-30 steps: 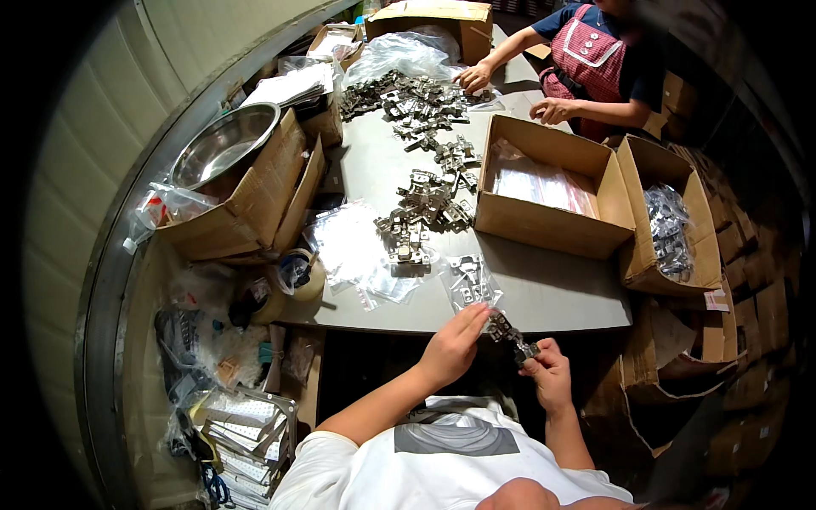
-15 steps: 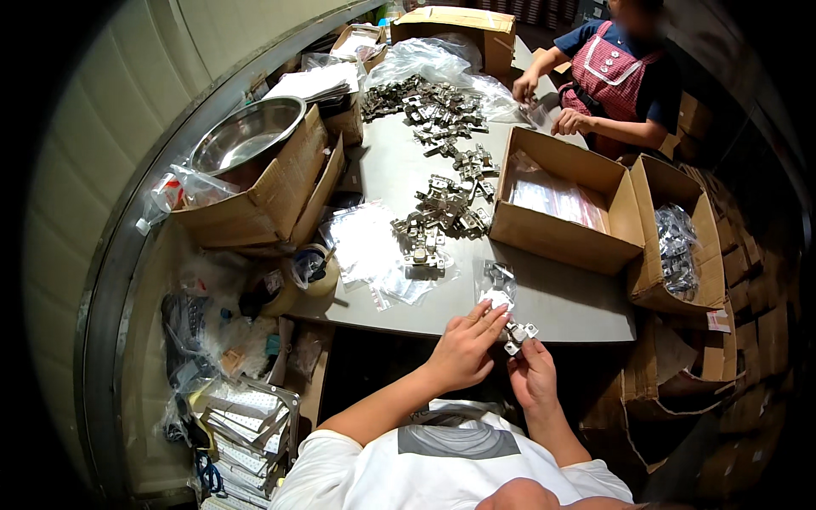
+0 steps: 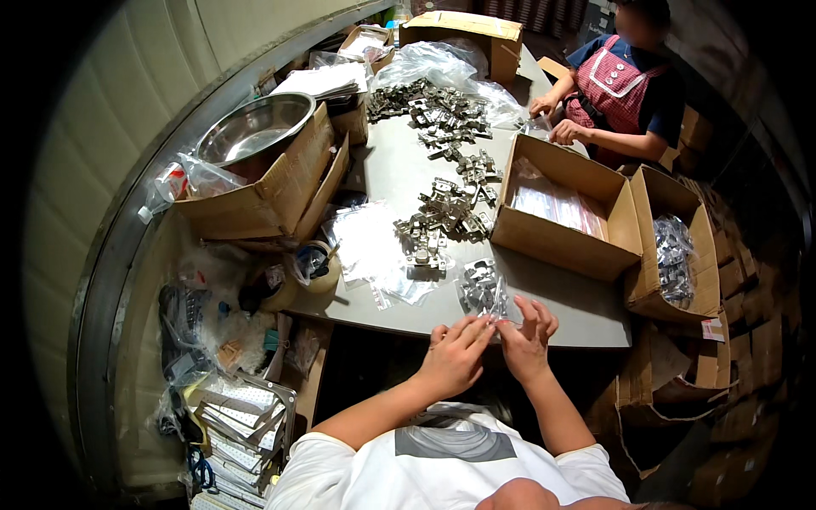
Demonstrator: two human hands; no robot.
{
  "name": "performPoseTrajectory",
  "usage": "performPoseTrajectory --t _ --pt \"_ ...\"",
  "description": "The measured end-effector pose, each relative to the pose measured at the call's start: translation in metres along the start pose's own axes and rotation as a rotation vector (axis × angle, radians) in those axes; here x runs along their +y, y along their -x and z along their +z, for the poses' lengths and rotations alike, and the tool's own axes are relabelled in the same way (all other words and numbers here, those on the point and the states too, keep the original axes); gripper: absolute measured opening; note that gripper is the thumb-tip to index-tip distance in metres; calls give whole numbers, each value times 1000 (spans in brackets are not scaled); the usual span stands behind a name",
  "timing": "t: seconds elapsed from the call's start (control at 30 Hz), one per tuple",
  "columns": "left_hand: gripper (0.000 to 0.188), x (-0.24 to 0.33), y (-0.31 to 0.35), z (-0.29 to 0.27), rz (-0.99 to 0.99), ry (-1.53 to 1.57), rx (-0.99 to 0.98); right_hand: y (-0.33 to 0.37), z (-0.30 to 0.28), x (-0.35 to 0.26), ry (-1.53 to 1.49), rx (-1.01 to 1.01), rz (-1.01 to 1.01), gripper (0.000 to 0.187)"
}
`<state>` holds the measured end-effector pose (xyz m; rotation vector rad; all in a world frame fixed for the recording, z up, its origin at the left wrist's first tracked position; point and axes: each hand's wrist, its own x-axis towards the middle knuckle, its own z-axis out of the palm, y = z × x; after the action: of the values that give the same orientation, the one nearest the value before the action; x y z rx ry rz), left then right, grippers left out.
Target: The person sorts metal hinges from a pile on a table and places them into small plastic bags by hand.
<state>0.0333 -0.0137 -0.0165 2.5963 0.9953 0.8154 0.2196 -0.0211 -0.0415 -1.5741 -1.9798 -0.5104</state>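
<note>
Right at the near edge of the clear bag (image 3: 483,289), the left hand (image 3: 453,357) has its fingers (image 3: 464,330) drawn together, tips bunched down on the film. In from the other side comes the right hand (image 3: 525,350), thumb up against the same edge, other fingers (image 3: 544,320) lifted and spread; whether they pinch any film, I can't tell! The bag lies on the near edge of the counter (image 3: 569,308), metal hinge parts showing through it. Just left, a spread of flat bags (image 3: 365,246); beyond, the loose hinge pile (image 3: 446,208) trails up the counter toward crumpled plastic sheeting (image 3: 433,64). To the right, a cardboard box (image 3: 552,246) carries flat packets (image 3: 552,204), and beside it a second box (image 3: 663,308) holds bagged hinges (image 3: 673,259). Over on the left, a steel basin (image 3: 234,127) sits on a worn carton (image 3: 246,217). And at the far right side, a co-worker in a checked apron (image 3: 610,81) has both hands over the counter, near clear plastic
</note>
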Motion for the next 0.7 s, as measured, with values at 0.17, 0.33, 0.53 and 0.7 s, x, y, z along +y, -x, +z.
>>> performPoseTrajectory --t 0.17,0.33,0.53,0.7 --pt "67 -18 -12 8 51 44 88 -17 3 12 -54 -10 -152 15" --pt "63 -24 -15 11 66 87 190 -18 -9 6 -77 25 -149 22" --pt "43 -42 -11 25 108 127 189 -20 7 3 -31 -171 -61 40" --pt "25 -70 -15 7 202 2 194 -19 -1 8 -200 -246 -153 51"
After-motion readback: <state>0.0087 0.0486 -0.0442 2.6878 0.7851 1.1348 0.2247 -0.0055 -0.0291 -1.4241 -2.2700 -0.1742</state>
